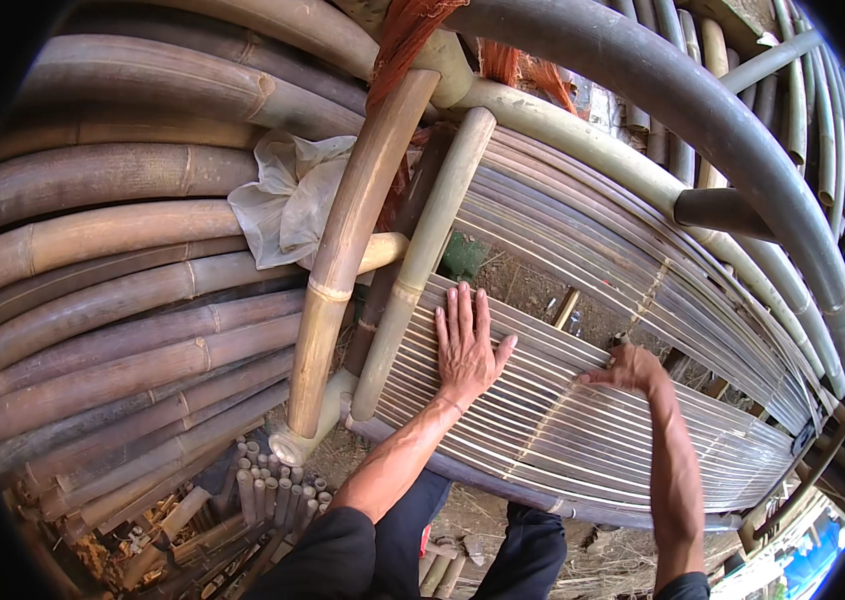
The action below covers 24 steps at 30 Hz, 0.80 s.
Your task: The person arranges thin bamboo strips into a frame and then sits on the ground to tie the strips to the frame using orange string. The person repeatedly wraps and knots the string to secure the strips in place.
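A panel of narrow bamboo slats (pixel 593 440) lies across a bamboo frame in front of me, tied crosswise with a thin lashing (pixel 535 440). Flat on the panel's left part rests my left hand (pixel 468 348), its fingers stretched toward the far edge. Farther right, my right hand (pixel 633 369) curls over the far edge of the same panel, thumb on top and fingertips hidden. Beyond a gap showing the ground lies a second set of slats (pixel 583 240). Both sets meet the upright-looking pale bamboo pole (pixel 423 265) on the left.
Thick bamboo poles (pixel 123 240) are stacked at the left, with a white plastic bag (pixel 295 195) on them. A large dark curved pole (pixel 733 125) arches over the far right. Orange strands (pixel 408 45) hang at the top. Short bamboo pieces (pixel 273 490) stand at lower left.
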### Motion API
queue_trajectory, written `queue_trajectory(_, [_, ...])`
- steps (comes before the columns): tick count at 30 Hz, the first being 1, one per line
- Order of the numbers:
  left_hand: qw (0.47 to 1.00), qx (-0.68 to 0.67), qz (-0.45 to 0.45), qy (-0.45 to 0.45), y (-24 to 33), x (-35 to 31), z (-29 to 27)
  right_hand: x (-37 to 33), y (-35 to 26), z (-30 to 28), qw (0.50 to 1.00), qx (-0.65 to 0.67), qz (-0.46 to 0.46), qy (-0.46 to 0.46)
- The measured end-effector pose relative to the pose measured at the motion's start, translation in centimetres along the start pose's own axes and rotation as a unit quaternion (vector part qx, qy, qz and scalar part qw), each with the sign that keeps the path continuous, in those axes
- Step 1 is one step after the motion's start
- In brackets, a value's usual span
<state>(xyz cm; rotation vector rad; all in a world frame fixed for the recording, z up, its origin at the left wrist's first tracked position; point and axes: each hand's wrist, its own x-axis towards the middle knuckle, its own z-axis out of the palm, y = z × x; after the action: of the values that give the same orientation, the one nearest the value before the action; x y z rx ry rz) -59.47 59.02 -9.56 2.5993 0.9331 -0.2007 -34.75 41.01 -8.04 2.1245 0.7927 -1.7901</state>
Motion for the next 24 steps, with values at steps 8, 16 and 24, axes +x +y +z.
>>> queue_trajectory(8, [0.999,-0.010,0.027,0.026,0.8,3.6,0.0,-4.4,-0.3,-3.4,0.989,0.095,-0.038,0.104])
queue_trajectory(16, [0.996,-0.019,0.021,0.085,1.9,8.8,0.6,-9.2,-1.4,0.1,0.788,0.045,-0.103,0.605])
queue_trajectory(24, [0.987,-0.086,0.017,0.135,1.2,4.6,-0.6,-5.7,-2.9,7.2,0.889,-0.026,-0.159,0.429])
